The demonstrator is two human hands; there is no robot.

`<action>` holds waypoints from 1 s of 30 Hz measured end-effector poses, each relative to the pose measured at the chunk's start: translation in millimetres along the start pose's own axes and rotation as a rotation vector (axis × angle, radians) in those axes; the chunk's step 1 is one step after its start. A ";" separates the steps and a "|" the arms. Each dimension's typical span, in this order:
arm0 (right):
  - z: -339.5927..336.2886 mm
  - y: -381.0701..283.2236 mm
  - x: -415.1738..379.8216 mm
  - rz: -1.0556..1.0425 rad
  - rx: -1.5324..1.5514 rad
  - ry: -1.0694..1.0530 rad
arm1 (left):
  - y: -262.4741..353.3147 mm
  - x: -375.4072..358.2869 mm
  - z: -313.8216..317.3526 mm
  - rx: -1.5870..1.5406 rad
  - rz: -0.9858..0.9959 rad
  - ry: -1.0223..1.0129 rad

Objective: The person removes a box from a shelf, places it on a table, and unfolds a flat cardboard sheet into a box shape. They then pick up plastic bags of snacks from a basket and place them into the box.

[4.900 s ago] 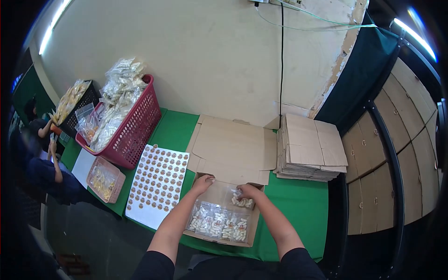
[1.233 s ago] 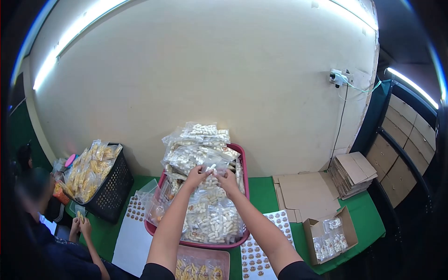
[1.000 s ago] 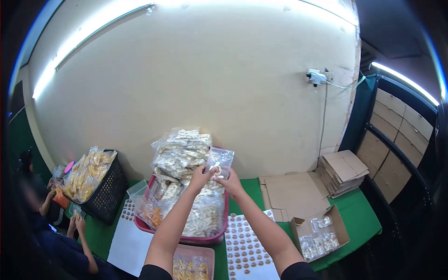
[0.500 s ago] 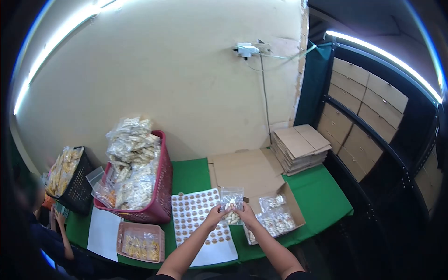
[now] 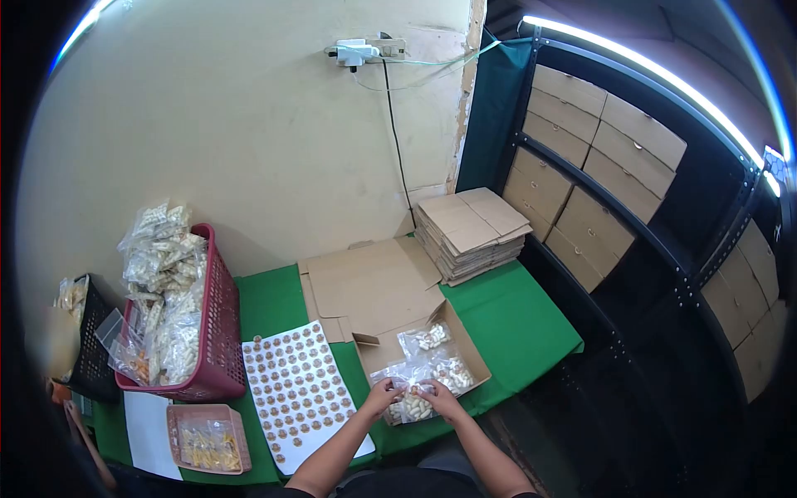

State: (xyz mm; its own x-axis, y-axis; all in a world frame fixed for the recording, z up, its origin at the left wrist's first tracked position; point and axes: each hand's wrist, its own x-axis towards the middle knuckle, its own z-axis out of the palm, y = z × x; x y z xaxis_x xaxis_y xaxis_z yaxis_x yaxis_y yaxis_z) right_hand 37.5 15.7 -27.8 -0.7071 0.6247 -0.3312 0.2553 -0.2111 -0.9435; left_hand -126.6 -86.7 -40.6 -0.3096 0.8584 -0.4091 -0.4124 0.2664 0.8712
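Note:
Over the near left part of an open cardboard box (image 5: 471, 349), a clear plastic bag (image 5: 409, 407) of whitish pieces is pinched between my two hands. My left hand (image 5: 380, 397) is closed on the bag's left side, and my right hand (image 5: 442, 399) is closed on its right. Similar filled bags (image 5: 451, 372) lie in the box just beyond my fingers. Left of the box is a white sheet of round brown stickers (image 5: 300, 390), laid flat on the green cloth.
A maroon basket (image 5: 222, 319) heaped with filled bags stands left, beside a pink tray (image 5: 241, 440) of yellow packets. Flattened cardboard (image 5: 365, 286) and a stack of folded boxes (image 5: 473, 232) lie behind. At far left are a black basket (image 5: 98, 332) and a person's arm (image 5: 90, 444).
Both hands have carried the bag from beside the sticker sheet's right edge to over the cardboard box. The camera view has turned to the right.

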 end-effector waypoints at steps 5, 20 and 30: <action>-28.4 -33.5 5.9 -0.227 -0.416 0.231 | 8.1 25.0 39.6 0.257 0.227 0.356; -82.3 -24.6 130.1 -0.315 0.019 -0.088 | 24.9 76.9 102.2 -0.230 0.142 0.498; -89.4 -30.1 151.9 -0.152 0.045 -0.237 | 21.1 102.7 101.8 0.053 0.266 0.780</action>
